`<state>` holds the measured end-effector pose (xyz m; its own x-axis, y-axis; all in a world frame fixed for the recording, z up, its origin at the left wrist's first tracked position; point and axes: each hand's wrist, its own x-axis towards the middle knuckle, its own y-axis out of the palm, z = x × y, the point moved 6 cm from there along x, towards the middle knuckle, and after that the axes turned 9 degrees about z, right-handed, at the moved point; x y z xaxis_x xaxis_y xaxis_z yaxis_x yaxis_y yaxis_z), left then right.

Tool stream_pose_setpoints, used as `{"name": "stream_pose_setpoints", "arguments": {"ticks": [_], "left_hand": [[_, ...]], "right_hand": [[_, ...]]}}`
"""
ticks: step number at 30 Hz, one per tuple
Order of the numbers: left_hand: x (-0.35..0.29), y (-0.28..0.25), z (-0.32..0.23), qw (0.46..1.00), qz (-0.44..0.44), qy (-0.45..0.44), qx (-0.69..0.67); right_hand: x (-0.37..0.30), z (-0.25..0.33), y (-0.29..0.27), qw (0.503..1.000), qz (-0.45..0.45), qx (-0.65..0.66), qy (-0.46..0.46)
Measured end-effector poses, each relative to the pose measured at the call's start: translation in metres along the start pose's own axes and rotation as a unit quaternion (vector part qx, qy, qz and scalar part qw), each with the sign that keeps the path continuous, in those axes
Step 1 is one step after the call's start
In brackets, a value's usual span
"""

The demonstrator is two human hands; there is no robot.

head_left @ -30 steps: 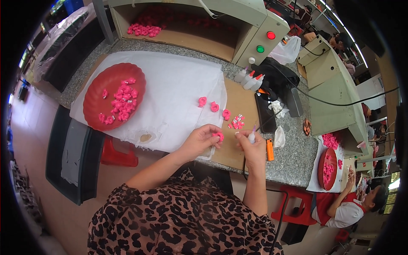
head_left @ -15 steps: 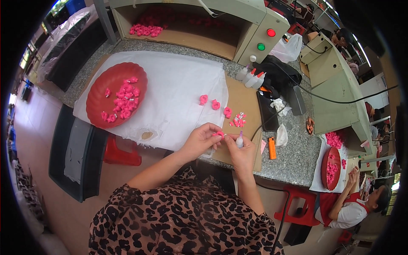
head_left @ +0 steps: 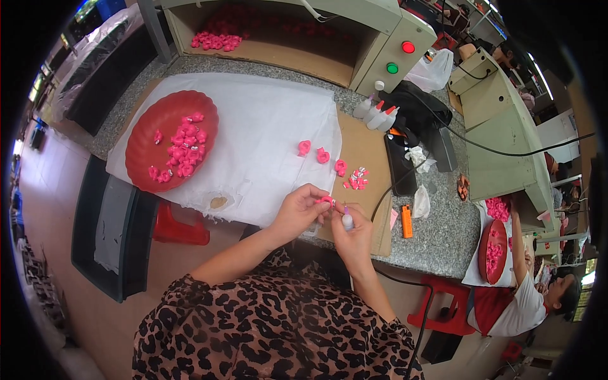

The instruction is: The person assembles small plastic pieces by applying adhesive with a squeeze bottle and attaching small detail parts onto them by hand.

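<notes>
My left hand [head_left: 299, 210] pinches a small pink figure piece [head_left: 325, 199] in front of the near edge of the white paper sheet [head_left: 266, 120]. Close beside it, my right hand [head_left: 356, 239] is closed around a small white squeeze bottle [head_left: 347, 221] with a purple nozzle pointing up. The right fingertips meet the pink piece; whether they hold a tiny part there is too small to tell. Beyond my hands, a pink piece [head_left: 304, 147] and two like it stand in a slanting row. Near them lies a heap of tiny pink and silvery bits [head_left: 358, 180] on cardboard [head_left: 364, 142].
A red scalloped plate [head_left: 144, 139] with several pink pieces is at left. Behind stands a beige cabinet [head_left: 370, 63] with pink pieces inside. White glue bottles [head_left: 380, 117], a black tray [head_left: 400, 168] and an orange lighter [head_left: 406, 221] sit right. A co-worker [head_left: 516, 310] sits far right.
My right hand, with the bottle, has shifted slightly left and down toward the left hand. At far right, the co-worker's arm now stretches out toward the pink heap by the cabinet there.
</notes>
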<state>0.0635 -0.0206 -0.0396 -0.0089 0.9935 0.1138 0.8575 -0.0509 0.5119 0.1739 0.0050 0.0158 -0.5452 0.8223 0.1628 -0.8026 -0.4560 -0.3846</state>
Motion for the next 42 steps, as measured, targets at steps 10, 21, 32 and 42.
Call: {"name": "stream_pose_setpoints", "arguments": {"ticks": [10, 21, 32, 42], "left_hand": [[0.006, 0.008, -0.006, 0.999, 0.012, -0.029, 0.012], [0.000, 0.025, -0.012, 0.976, 0.089, -0.117, 0.158], [0.007, 0.023, -0.003, 0.978, 0.134, -0.104, 0.122], [0.004, 0.032, 0.003, 0.984, 0.137, -0.076, 0.081]], "right_hand": [[0.002, -0.030, -0.007, 0.934, 0.008, 0.291, 0.208], [-0.003, -0.040, 0.006, 0.886, 0.069, 0.428, 0.165], [0.000, -0.051, 0.017, 0.906, 0.094, 0.380, 0.158], [-0.007, -0.045, 0.022, 0.891, 0.055, 0.429, 0.135]]}}
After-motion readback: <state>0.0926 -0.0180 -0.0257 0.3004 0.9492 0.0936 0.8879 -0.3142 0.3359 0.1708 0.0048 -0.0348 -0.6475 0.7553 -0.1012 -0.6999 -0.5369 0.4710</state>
